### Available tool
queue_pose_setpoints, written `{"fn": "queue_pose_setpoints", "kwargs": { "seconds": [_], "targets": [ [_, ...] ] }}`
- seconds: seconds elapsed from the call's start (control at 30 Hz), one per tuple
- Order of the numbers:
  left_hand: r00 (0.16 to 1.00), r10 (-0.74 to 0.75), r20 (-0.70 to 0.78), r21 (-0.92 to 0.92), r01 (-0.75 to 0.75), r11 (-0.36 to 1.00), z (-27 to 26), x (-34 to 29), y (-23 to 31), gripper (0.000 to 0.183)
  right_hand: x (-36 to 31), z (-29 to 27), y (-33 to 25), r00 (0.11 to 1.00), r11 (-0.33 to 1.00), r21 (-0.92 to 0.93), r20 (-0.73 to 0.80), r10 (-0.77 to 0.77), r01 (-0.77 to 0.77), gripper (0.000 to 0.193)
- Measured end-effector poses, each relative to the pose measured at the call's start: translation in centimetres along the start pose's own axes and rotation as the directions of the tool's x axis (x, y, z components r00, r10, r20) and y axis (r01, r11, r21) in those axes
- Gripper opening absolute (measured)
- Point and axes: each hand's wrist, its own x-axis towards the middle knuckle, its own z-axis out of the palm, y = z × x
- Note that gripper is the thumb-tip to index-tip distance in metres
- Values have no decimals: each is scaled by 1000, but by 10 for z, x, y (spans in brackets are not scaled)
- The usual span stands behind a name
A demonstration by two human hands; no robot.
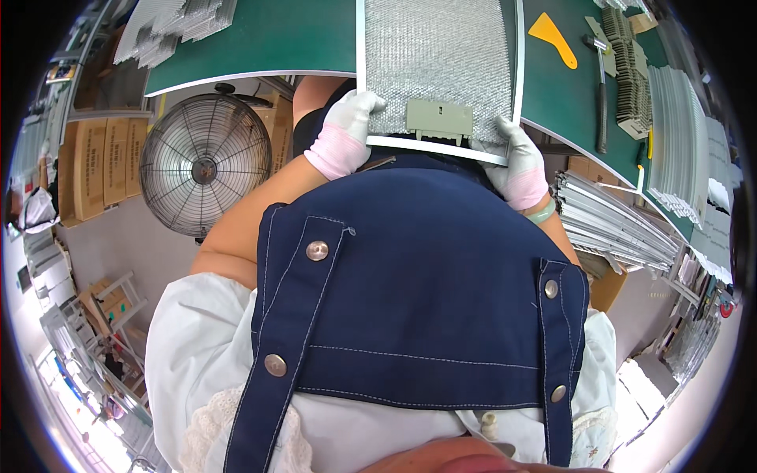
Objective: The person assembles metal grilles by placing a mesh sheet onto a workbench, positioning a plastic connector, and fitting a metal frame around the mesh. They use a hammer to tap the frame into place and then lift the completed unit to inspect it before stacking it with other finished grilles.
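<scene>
A mesh filter panel (pixel 438 59) of crinkled silvery metal in a slim white frame lies over the near table edge, its near end close to my apron. My left hand (pixel 352 120), in a white glove with a pink cuff, is closed round the frame's near left corner. At the near right corner my right hand (pixel 520 154), gloved alike, grips the frame, its thumb on top. Between the hands a grey-green plastic piece (pixel 439 118) with small legs rests on the mesh beside the near frame bar. The fingers beneath the frame are hidden.
On the green table (pixel 268 35), a yellow scraper (pixel 553 39), a hammer (pixel 601 94) and stacked grey plastic pieces (pixel 627 79) lie at right. White strips (pixel 678 134) are piled beyond them. A floor fan (pixel 205 165) stands left, near cardboard boxes (pixel 102 165). Metal profiles (pixel 611 221) lie below the table at right.
</scene>
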Motion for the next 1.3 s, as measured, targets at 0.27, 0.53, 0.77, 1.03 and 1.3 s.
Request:
{"fn": "queue_pose_setpoints", "kwargs": {
  "seconds": [0.27,0.53,0.77,1.03,1.3],
  "targets": [
    [995,-16,100,0,16,1000,13,-15,16,29,2,-3,-1,997,998,3,46,55,-55,23],
    [978,-75,196,19,72,997,11,-13,21,31,1,-6,-6,986,990,74,123,114,-123,23],
    [956,-54,290,268,-27,963,-12,8,6,33,-2,3,0,995,988,118,35,97,-100,18],
    [996,-14,84,163,0,987,9,-9,9,31,-8,4,0,997,991,-103,12,-79,80,21],
    [993,97,59,45,-100,994,15,-14,3,36,0,-1,4,951,896,-322,51,-306,306,32]
  ]
}}
